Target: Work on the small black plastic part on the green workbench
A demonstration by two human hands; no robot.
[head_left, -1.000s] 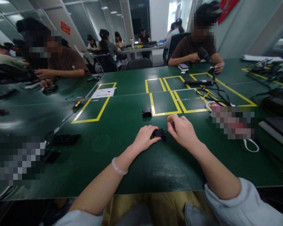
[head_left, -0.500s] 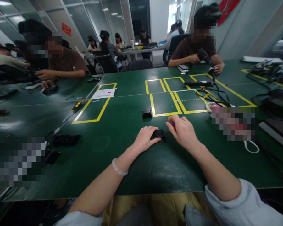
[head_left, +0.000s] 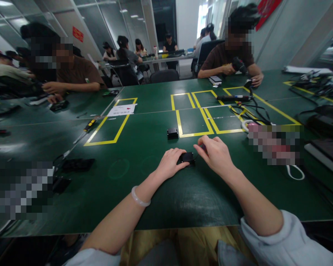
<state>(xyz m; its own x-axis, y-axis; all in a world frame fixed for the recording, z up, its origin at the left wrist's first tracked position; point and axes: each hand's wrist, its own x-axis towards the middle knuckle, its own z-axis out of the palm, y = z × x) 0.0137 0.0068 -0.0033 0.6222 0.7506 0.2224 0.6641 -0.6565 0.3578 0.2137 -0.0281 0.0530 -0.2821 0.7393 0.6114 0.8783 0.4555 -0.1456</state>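
Thumb and fingers of my left hand [head_left: 170, 162] close round the left side of a small black box-shaped part [head_left: 187, 158], which rests on the green table. Just right of it, my right hand [head_left: 215, 153] is pinched on a thin dark tool [head_left: 196, 156] that points toward the box's right edge. The fingers cover most of that tool, so its kind is unclear, and I cannot tell if its tip touches the box. A second small black box [head_left: 172, 133] sits beyond my left hand, touched by neither hand.
Yellow tape [head_left: 195, 134] marks rectangles on the table [head_left: 155, 207]. A yellow-black screwdriver [head_left: 89, 125] and a paper sheet [head_left: 122, 110] lie to the left. At right are a black corded tool [head_left: 234, 98], cables and a pinkish blurred object [head_left: 274, 146]. Two people sit across.
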